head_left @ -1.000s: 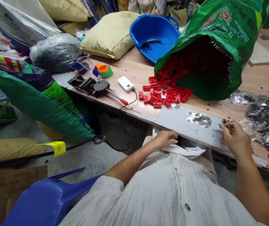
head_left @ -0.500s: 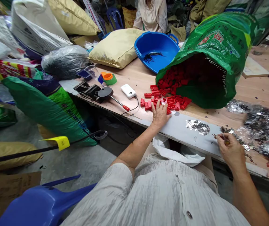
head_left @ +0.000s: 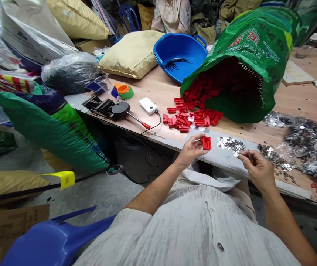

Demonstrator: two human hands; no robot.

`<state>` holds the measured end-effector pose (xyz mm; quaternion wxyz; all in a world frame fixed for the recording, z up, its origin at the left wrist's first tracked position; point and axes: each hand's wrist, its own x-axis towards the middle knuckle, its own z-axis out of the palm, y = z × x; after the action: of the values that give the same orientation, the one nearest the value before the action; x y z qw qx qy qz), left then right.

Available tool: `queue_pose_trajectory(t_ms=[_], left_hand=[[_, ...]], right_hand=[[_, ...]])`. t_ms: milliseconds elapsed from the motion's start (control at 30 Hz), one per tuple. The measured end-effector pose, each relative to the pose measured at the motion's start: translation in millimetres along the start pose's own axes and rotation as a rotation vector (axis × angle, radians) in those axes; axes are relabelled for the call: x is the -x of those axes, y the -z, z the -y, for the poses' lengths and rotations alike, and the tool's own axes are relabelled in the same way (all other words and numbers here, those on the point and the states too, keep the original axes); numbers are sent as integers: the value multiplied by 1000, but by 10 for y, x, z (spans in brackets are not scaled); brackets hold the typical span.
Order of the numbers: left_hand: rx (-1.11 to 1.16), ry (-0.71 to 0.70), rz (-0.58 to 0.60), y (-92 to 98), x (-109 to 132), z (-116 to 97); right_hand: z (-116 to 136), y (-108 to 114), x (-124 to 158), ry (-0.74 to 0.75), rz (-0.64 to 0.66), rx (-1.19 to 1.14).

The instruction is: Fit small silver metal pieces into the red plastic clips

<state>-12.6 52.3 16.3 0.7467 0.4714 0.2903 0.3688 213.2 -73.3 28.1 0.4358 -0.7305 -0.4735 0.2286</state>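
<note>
My left hand (head_left: 190,150) holds a small red plastic housing (head_left: 206,143) between thumb and fingers, raised just over the table's front edge, its hollow side showing. Pinched closed, my right hand (head_left: 258,168) has a small thin tool (head_left: 249,154) with a brownish handle in it; its kind is mostly hidden by the fingers. Whether a metal piece is also at those fingertips I cannot make out. Between the hands lies a pile of small flat silver metal pieces (head_left: 232,145). More red housings (head_left: 184,120) are heaped behind my left hand, spilling from a green sack (head_left: 247,48).
A black clamp-like device with a red-tipped lever (head_left: 119,109) and a white power bank (head_left: 148,105) sit at left. Behind stand a blue basin (head_left: 180,51) and a beige sack (head_left: 130,55). Bags of metal parts (head_left: 310,144) lie at right. Another person (head_left: 172,16) is across the table.
My left hand has picked a red housing from the heap and drawn it back toward me. My right hand has moved left, closer to the silver pile, still holding the tool.
</note>
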Motion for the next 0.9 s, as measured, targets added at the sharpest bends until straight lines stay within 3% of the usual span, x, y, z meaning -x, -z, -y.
queue_pose_trajectory(t_ms=[300, 533, 900], left_hand=[[137, 221, 157, -173, 233, -47], [161, 205, 207, -223, 290, -26], [177, 221, 186, -223, 339, -29]], right_hand=[[370, -169, -27, 209, 41, -44], [397, -217, -81, 487, 179, 69], [402, -188, -88, 560, 271, 37]])
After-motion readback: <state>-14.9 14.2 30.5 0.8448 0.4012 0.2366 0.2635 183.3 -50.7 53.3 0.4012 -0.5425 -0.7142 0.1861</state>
